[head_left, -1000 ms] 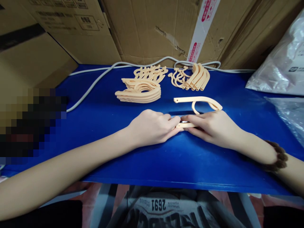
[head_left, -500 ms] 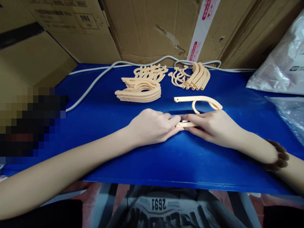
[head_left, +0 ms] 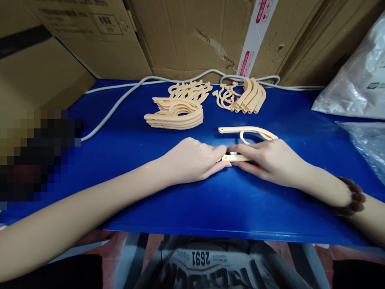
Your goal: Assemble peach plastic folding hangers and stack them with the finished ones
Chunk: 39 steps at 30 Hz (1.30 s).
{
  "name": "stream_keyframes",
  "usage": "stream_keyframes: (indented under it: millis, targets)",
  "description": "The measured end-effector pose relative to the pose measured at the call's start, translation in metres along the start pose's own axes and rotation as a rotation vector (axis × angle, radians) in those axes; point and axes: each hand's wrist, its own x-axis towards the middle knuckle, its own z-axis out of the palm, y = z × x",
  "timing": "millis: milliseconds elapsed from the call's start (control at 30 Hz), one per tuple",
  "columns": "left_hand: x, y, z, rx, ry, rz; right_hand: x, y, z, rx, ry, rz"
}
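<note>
My left hand (head_left: 194,160) and my right hand (head_left: 267,158) meet above the blue table, both closed, fingertips almost touching. Between them is a cream plastic folding clothes hanger: one straight arm (head_left: 236,158) shows with a hole at its end. A second curved hanger arm (head_left: 248,129) rises beyond my right hand, with a thin curved hook piece (head_left: 242,137) beneath it. Its lower right end disappears behind my right fingers, where the pieces seem to join. What my left fingertips pinch is mostly covered; a sliver of cream plastic shows there.
Behind my left hand lies a stack of cream hanger pieces (head_left: 174,118), with more hooks (head_left: 191,90) beyond. Further right are loose hooks (head_left: 224,96) and a row of hanger arms (head_left: 251,96). A white cable (head_left: 120,102) runs along cardboard boxes (head_left: 186,40). Plastic bags (head_left: 355,80) lie right.
The far curved hanger arm has tilted down and slightly left, closer to my right hand. My left hand has shifted a little left; both hands keep their grip.
</note>
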Motion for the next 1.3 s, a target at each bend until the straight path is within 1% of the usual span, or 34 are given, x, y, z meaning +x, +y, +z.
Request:
stream_keyframes:
  millis: [67, 133, 300, 400, 567, 800, 1000, 1167, 1300]
  targets:
    - [0.0003, 0.0012, -0.002, -0.001, -0.045, -0.007, 0.0001, 0.0, 0.0001, -0.013, 0.016, -0.021]
    - [0.0001, 0.0018, -0.0025, -0.008, -0.064, -0.011, 0.0001, 0.0, 0.0003, -0.025, 0.033, -0.03]
    - [-0.0007, 0.0018, 0.0001, -0.005, -0.029, 0.007, 0.0004, 0.0005, 0.0008, -0.026, 0.02, -0.017]
    - [-0.0006, 0.0021, -0.0001, -0.003, -0.035, 0.004, 0.0008, 0.0006, 0.0005, -0.016, 0.002, -0.007]
    - [-0.0009, 0.0029, -0.0014, -0.001, -0.056, 0.007, 0.0011, 0.0006, -0.0002, -0.025, 0.024, -0.032]
    - [-0.0009, 0.002, 0.0004, 0.004, -0.031, 0.015, 0.0012, 0.001, 0.0013, -0.018, 0.013, -0.018]
    - [-0.0007, 0.0025, -0.0007, 0.001, -0.053, 0.008, 0.0012, 0.0008, 0.0013, -0.034, 0.025, -0.025]
    - [-0.0012, 0.0023, -0.0005, 0.002, -0.034, 0.023, 0.001, 0.001, 0.0016, -0.031, 0.021, -0.021]
    - [-0.0015, 0.0036, -0.0015, -0.036, -0.002, -0.004, -0.0002, -0.0002, 0.0001, 0.013, 0.028, -0.057]
